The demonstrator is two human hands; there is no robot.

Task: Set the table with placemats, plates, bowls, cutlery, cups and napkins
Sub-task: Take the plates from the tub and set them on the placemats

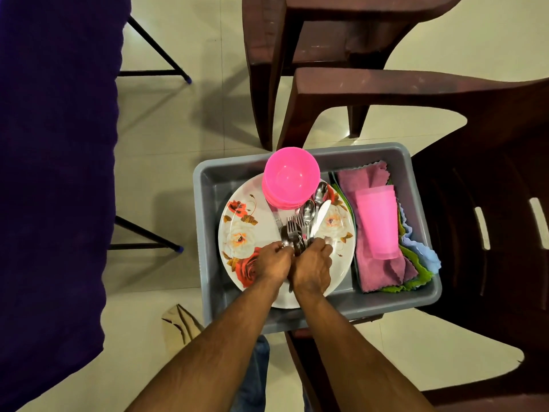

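Grey tub, plate (floral), cutlery seemingly gripped

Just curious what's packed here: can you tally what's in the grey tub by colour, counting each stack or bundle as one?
Pink: 2, bowl stack and cup
Mauve: 1, mauve cloth
Green: 1, green cloth
Blue: 1, blue cloth
White with flowers: 1, plate
Silver: 1, cutlery bundle
Total: 7

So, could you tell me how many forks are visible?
2: forks side by side in the cutlery on the floral plate, just beyond the left hand and right hand; more may be hidden.
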